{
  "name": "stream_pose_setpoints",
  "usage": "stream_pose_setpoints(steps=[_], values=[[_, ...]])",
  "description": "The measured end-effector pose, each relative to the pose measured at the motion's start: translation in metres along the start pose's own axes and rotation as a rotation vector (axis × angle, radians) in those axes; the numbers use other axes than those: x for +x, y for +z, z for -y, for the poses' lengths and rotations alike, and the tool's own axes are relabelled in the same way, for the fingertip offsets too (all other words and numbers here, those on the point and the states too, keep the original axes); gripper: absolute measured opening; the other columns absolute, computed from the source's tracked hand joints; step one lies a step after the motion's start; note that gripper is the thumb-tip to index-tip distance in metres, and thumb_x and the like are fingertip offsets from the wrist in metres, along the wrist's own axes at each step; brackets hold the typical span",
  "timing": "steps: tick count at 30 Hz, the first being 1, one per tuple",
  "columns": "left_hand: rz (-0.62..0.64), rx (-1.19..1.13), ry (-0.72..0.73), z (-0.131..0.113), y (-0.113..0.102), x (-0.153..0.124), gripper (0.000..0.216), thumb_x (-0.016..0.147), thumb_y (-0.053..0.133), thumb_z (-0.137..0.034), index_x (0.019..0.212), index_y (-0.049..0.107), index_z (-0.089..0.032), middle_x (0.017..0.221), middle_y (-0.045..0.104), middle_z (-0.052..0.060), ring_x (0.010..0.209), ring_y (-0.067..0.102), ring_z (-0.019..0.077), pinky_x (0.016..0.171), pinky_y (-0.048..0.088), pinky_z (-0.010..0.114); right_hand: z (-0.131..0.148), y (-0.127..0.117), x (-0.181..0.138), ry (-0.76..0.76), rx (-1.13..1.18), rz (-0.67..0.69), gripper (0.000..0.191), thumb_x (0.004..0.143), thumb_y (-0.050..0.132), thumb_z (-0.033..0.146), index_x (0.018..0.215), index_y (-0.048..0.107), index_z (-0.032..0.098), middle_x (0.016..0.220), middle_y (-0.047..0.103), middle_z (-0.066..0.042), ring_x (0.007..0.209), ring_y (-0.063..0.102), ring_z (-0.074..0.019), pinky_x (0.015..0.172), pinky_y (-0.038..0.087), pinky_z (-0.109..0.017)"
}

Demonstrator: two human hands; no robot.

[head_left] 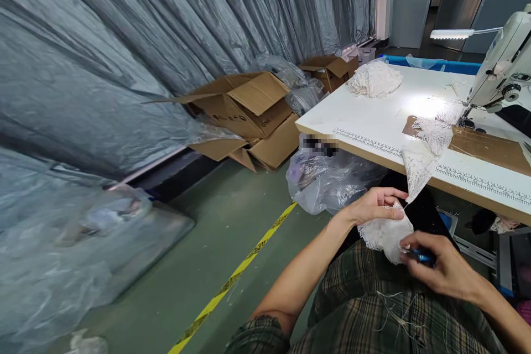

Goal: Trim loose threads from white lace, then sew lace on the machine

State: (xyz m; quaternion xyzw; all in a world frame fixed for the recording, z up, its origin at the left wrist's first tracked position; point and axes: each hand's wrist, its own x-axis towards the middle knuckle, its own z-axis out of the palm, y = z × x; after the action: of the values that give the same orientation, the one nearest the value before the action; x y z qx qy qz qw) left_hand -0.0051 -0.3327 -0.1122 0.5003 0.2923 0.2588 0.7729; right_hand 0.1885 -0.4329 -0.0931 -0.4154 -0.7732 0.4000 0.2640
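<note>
Over my lap, my left hand (379, 204) pinches the top of a white lace-edged fabric piece (388, 235) between thumb and fingers. My right hand (440, 263) is closed around a small blue tool (422, 256), which looks like thread snips; its tip is hidden against the lower right edge of that piece. Just above my left hand, a strip of joined white lace pieces (431, 135) hangs over the table's front edge. The strip runs back to the needle area of the sewing machine (498, 66).
The white sewing table (344, 108) has a ruler printed along its front edge. A pile of lace pieces (375, 78) lies at its far left. Cardboard boxes (249, 110) and plastic bags (332, 177) stand on the floor to the left. Loose threads (400, 315) cling to my shirt.
</note>
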Motion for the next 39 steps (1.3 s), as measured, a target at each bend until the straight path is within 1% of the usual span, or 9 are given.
stream_pose_setpoints(steps=[2,4,9,15,20,28,32,37,39], values=[[-0.033,0.076,-0.01,-0.002,0.0,-0.002,0.058,0.056,0.092,-0.04,0.103,0.072,-0.012,0.074,0.07,0.001,0.064,0.059,0.0082,0.065,0.044,0.021,-0.007,-0.007,0.004,0.108,0.037,-0.142,0.028,0.09,0.052,0.043,0.094,0.066,0.018,0.074,0.064,-0.003,0.062,0.055,-0.0149,0.056,0.043,-0.024],[-0.044,0.133,-0.001,-0.002,0.0,-0.004,0.049,0.06,0.089,-0.044,0.094,0.075,-0.012,0.077,0.072,0.004,0.068,0.061,0.0096,0.067,0.046,0.022,-0.015,-0.012,0.01,0.182,0.064,-0.232,0.043,0.094,0.042,0.054,0.088,0.065,0.018,0.072,0.062,-0.003,0.062,0.054,-0.0158,0.055,0.043,-0.026],[-0.033,0.229,0.007,-0.001,0.002,-0.005,0.041,0.066,0.083,-0.049,0.086,0.076,-0.013,0.086,0.075,0.007,0.077,0.064,0.0135,0.072,0.048,0.024,-0.025,-0.011,0.026,0.255,0.022,-0.27,0.064,0.094,0.028,0.07,0.074,0.06,0.018,0.061,0.053,-0.001,0.053,0.045,-0.0142,0.05,0.038,-0.027],[-0.022,0.289,0.042,-0.002,0.002,-0.006,0.039,0.072,0.079,-0.049,0.086,0.075,-0.013,0.084,0.074,0.005,0.077,0.063,0.0133,0.074,0.048,0.025,-0.026,-0.007,0.039,0.185,-0.012,-0.248,0.062,0.093,0.03,0.072,0.066,0.052,0.02,0.057,0.048,0.001,0.053,0.041,-0.0132,0.05,0.034,-0.026],[-0.044,0.293,0.05,-0.003,0.004,-0.007,0.042,0.072,0.078,-0.052,0.086,0.074,-0.013,0.084,0.073,0.006,0.076,0.061,0.0127,0.073,0.047,0.025,-0.028,-0.006,0.035,0.24,0.007,-0.284,0.063,0.093,0.028,0.072,0.071,0.054,0.02,0.055,0.043,0.003,0.05,0.038,-0.0129,0.048,0.031,-0.026],[-0.054,0.279,0.012,-0.002,0.006,-0.006,0.035,0.073,0.078,-0.045,0.083,0.073,-0.012,0.076,0.068,0.002,0.069,0.057,0.0103,0.065,0.044,0.023,-0.024,-0.003,0.034,0.184,-0.057,-0.249,0.059,0.093,0.029,0.071,0.062,0.04,0.023,0.054,0.041,0.003,0.05,0.036,-0.0119,0.046,0.028,-0.025],[-0.049,0.285,0.022,-0.001,0.005,-0.008,0.033,0.075,0.077,-0.043,0.086,0.073,-0.012,0.081,0.07,0.004,0.074,0.06,0.0118,0.071,0.046,0.024,-0.026,0.0,0.032,0.204,-0.015,-0.283,0.054,0.095,0.03,0.066,0.07,0.048,0.022,0.057,0.042,0.003,0.052,0.038,-0.0126,0.048,0.03,-0.025],[0.001,0.322,0.001,0.006,-0.002,-0.009,0.041,0.079,0.072,-0.05,0.09,0.072,-0.011,0.085,0.072,0.007,0.077,0.063,0.0142,0.074,0.048,0.026,-0.029,0.006,0.023,0.23,0.104,-0.133,0.043,0.091,0.042,0.063,0.079,0.048,0.022,0.056,0.041,0.006,0.05,0.038,-0.0121,0.046,0.032,-0.023],[-0.054,0.451,0.029,0.009,-0.006,-0.007,0.039,0.079,0.072,-0.048,0.095,0.072,-0.012,0.091,0.072,0.008,0.081,0.063,0.0156,0.076,0.048,0.028,-0.031,0.007,0.021,0.267,0.043,-0.126,0.041,0.09,0.046,0.061,0.08,0.051,0.021,0.055,0.044,0.006,0.047,0.039,-0.0118,0.045,0.031,-0.024]])
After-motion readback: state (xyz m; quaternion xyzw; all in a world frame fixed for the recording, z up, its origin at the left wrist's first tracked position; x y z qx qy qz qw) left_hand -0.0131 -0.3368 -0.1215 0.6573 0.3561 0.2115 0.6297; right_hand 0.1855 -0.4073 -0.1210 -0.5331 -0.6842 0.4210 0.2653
